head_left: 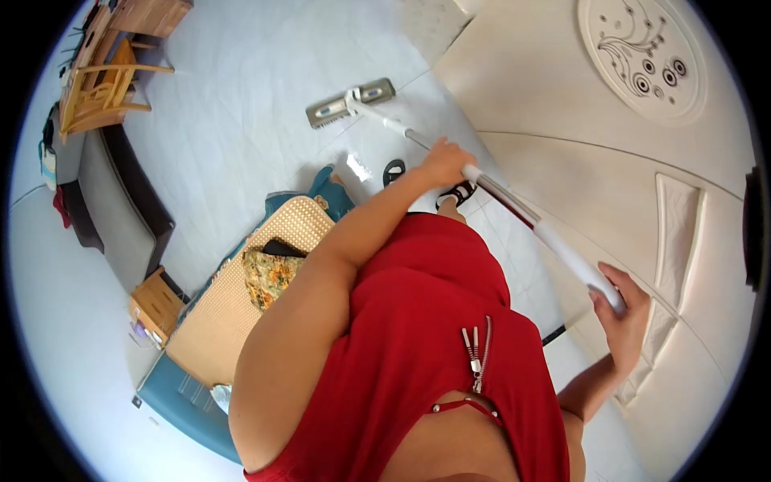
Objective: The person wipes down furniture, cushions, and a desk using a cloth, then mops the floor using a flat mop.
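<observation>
My left hand (448, 163) is wrapped around the lower part of a white and silver mop handle (510, 205). Near its upper end, at the right, my right hand (626, 315) holds the white grip (574, 261) between thumb and fingers. The handle slants down to the upper left and ends in a flat grey mop head (351, 103), which lies on the pale tiled floor (241, 104). Beyond my left hand, my feet in dark sandals (456, 195) stand on the tiles.
At the left are a bed with a woven mat (213, 329), a patterned cloth (269, 277), a small wooden cabinet (155, 305) and a grey sofa (120, 209). A wooden chair (112, 84) stands at the upper left. Cream panelled furniture (554, 169) lines the right side.
</observation>
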The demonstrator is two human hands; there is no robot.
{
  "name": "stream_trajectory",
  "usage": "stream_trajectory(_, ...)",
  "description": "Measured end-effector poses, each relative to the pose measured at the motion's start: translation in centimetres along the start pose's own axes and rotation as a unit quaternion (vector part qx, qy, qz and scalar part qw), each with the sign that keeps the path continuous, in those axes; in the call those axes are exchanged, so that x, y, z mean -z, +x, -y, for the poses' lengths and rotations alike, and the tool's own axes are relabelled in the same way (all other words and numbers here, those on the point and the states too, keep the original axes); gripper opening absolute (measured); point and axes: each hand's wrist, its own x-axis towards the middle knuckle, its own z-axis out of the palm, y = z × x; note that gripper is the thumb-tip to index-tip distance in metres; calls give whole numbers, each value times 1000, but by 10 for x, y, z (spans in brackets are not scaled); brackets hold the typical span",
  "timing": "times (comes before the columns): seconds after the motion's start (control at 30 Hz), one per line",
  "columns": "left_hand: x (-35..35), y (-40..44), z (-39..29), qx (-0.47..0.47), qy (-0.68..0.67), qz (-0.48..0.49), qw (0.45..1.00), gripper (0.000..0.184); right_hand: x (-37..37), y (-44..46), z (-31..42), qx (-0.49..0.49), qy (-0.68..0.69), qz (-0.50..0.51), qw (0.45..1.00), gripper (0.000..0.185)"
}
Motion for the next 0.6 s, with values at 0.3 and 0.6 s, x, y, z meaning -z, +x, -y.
stream_trajectory(0.3,102,-11,158,148,128,-65,979,22,-132,86,73,191,-8,-68,979,25)
stream_trajectory(0.6,107,3,189,149,157,-129,968,20,-147,113,57,272,-21,-47,961,25)
